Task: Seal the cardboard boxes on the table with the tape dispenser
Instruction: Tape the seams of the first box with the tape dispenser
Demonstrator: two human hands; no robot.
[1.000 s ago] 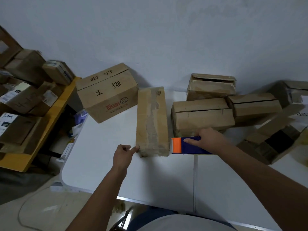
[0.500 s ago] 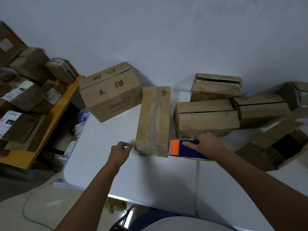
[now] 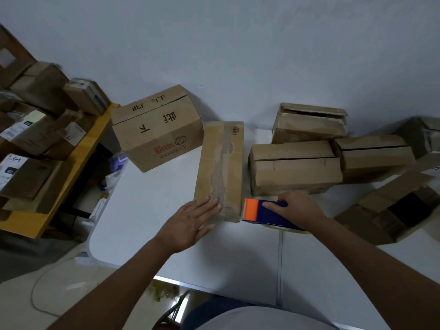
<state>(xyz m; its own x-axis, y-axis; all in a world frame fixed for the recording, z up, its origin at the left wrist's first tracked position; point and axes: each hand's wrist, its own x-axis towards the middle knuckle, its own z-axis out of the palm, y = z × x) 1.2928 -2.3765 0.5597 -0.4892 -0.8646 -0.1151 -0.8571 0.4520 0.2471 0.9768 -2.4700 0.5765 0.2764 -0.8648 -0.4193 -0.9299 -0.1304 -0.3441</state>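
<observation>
Two bare forearms in frame, no sleeves visible up to the bottom edge. Left hand (image 3: 190,222) and right hand (image 3: 295,208) bare: no gloves, rings, watch or wristband. Light grey-white shirt (image 3: 262,320) at bottom centre, rounded hem area only. Dark blue trousers (image 3: 214,308) showing just above the shirt. Nothing else of the body visible.

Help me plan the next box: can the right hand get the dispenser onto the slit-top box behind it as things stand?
Probably yes. The right hand grips the tape dispenser just in front of the slit-top box, with nothing between them.
</observation>
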